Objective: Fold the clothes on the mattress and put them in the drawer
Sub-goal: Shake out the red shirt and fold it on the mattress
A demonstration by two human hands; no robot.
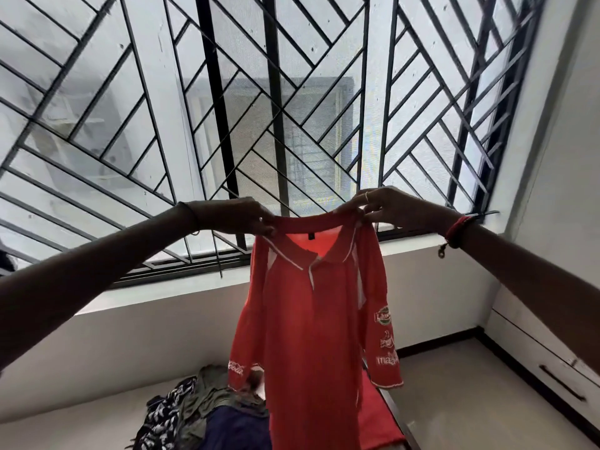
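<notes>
A red polo shirt [311, 336] with white trim and printed logos on its sleeves hangs full length in front of me, before the window. My left hand [240, 216] pinches its left shoulder and my right hand [386, 206] pinches its right shoulder, both raised at the same height. Below, a pile of clothes [201, 410] lies on the mattress: a black-and-white patterned piece, an olive one and a dark blue one. A red mattress cover [376, 414] shows behind the shirt's hem. A white drawer front [552, 368] with a dark handle is at the right.
A large window with a black diagonal grille [259, 108] fills the upper view, its sill [162, 293] just behind the shirt. White walls stand below and to the right. Tiled floor [461, 401] lies between the mattress and the drawer unit.
</notes>
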